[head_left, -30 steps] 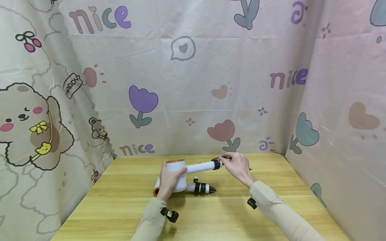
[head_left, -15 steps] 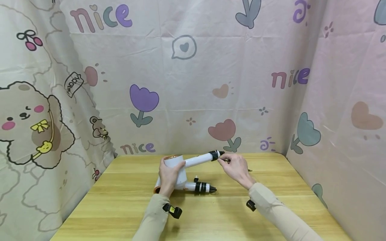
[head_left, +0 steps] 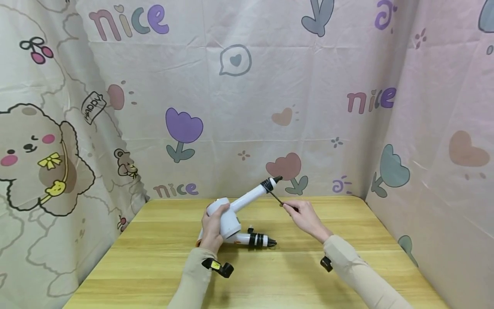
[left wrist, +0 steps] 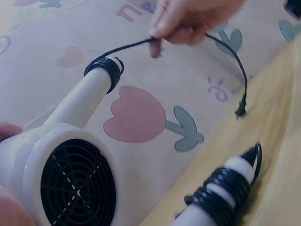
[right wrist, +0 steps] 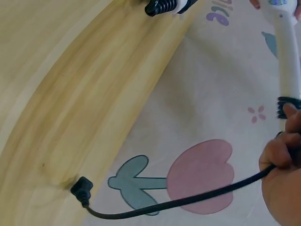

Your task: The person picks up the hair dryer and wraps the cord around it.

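My left hand grips the barrel of a white hair dryer, its handle tilted up to the right. A black grille covers the barrel end seen in the left wrist view. Black power cord is wound round the handle near its tip. My right hand pinches the cord's free length, drawn taut from the coils. Beyond those fingers the cord hangs down to its plug. On the table lies a second white hair dryer, its cord coiled round the handle. My left hand partly hides its barrel.
The wooden table runs back to a patterned cloth, which also hangs along both sides. The second dryer's handle points right, just below the raised one. Its small plug sticks up beside the coils.
The held hair dryer has tilted, its handle end rising from nearly level to a steep slant. A straight stretch of cord now spans between the coils and my right hand, which was right at the handle's tip.
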The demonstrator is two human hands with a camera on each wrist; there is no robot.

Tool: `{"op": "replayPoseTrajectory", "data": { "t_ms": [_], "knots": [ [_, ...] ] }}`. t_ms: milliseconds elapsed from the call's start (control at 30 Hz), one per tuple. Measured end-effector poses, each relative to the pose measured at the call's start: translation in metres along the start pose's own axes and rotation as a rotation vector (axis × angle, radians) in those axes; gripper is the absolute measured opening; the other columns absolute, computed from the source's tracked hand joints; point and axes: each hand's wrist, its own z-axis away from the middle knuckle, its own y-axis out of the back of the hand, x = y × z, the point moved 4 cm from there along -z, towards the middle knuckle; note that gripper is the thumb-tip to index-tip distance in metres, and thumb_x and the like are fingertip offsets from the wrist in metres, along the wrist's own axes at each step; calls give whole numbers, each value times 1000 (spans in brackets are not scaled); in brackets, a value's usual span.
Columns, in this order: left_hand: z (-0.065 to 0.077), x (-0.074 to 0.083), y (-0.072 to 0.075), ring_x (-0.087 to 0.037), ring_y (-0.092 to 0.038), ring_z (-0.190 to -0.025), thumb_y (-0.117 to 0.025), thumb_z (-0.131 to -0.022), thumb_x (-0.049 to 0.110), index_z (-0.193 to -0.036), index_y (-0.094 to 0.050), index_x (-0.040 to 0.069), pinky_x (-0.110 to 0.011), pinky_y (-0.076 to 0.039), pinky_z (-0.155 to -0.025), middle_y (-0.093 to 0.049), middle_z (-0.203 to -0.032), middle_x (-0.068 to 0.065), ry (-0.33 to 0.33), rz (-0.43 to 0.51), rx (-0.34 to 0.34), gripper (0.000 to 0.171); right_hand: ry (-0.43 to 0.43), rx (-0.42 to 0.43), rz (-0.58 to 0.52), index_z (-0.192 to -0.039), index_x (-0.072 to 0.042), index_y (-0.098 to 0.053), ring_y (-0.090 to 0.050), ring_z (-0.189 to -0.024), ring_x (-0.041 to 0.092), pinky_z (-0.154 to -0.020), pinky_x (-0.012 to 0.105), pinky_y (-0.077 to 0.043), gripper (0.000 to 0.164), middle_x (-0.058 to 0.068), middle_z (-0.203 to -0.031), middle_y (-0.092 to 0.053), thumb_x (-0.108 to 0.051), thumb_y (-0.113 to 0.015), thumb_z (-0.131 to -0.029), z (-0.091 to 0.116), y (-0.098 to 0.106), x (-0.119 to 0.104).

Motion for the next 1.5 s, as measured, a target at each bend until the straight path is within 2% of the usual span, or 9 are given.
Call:
{"op": "replayPoseTrajectory", "data": {
  "t_ms": [100, 300, 367, 533, 633, 733, 1000, 1267, 1500],
  "knots": [
    [0, 1, -2, -17, -65, -81, -79, -80, 30, -133, -43, 10, -35, -59, -70, -62, -105, -6, 39, 91, -32, 67, -49, -50, -65, -112, -8, -73, -51, -73, 11, -68, 26, -47, 27, 6, -95, -71, -24, -54, -101, -1, 2, 9],
    [0, 3, -1, -17, -67, -77, -72, -86, 34, -125, -45, 8, -33, -59, -71, -66, -91, -1, 126, 193, -149, 55, -149, -179, -178, -117, -10, -71, -28, -51, 9, -47, 23, -30, 31, -1, -63, -41, -29, -52, -102, -3, 5, 31],
    [-1, 2, 1, -16, -66, -77, -67, -89, 36, -124, -45, 8, -31, -58, -72, -65, -91, -1, 159, 215, -208, 50, -158, -228, -174, -118, -10, -71, -27, -50, 9, -45, 22, -28, 31, 0, -63, -42, -29, -53, -101, -2, 5, 37],
    [-2, 3, 7, -15, -64, -77, -60, -93, 38, -123, -42, 12, -29, -57, -71, -63, -92, -1, 203, 274, -281, 44, -188, -353, -124, -119, -7, -70, -44, -69, 11, -62, 24, -39, 31, 17, -92, -67, -26, -54, -101, 4, 4, 55],
    [-2, 6, 10, -15, -64, -78, -59, -93, 39, -123, -42, 12, -28, -57, -72, -62, -92, -1, 197, 291, -273, 44, -235, -399, -123, -117, -5, -71, -57, -88, 17, -76, 32, -49, 30, 20, -119, -68, -24, -55, -100, 8, 5, 68],
    [-2, 8, 10, -14, -64, -79, -60, -93, 39, -123, -41, 12, -27, -57, -73, -62, -93, 0, 198, 294, -268, 45, -261, -408, -105, -116, -5, -71, -61, -108, 24, -89, 40, -52, 30, 17, -125, -66, -25, -55, -100, 9, 7, 79],
    [1, 3, 5, -18, -66, -76, -60, -92, 38, -128, -38, 9, -30, -58, -69, -64, -93, -5, 263, 240, -400, 51, -230, -457, 46, -111, -4, -73, -64, -92, 25, -74, 30, -52, 25, 19, -119, -68, -19, -57, -98, -2, 9, 88],
    [12, -7, 2, -17, -67, -81, -53, -95, 40, -132, -35, 2, -30, -59, -74, -65, -94, -5, 326, 42, -607, 56, -258, -303, 340, -109, -7, -74, -68, -91, 27, -82, 47, -56, 26, 11, -105, -74, -25, -61, -96, -21, 30, 84],
    [17, -16, 1, -16, -67, -82, -52, -94, 44, -137, -31, 1, -30, -59, -76, -65, -97, -5, 396, -55, -717, 65, -225, -137, 386, -100, -10, -77, -47, -59, 16, -48, 29, -34, 28, 6, -75, -67, -30, -58, -97, -44, 47, 67]
  ]
}}
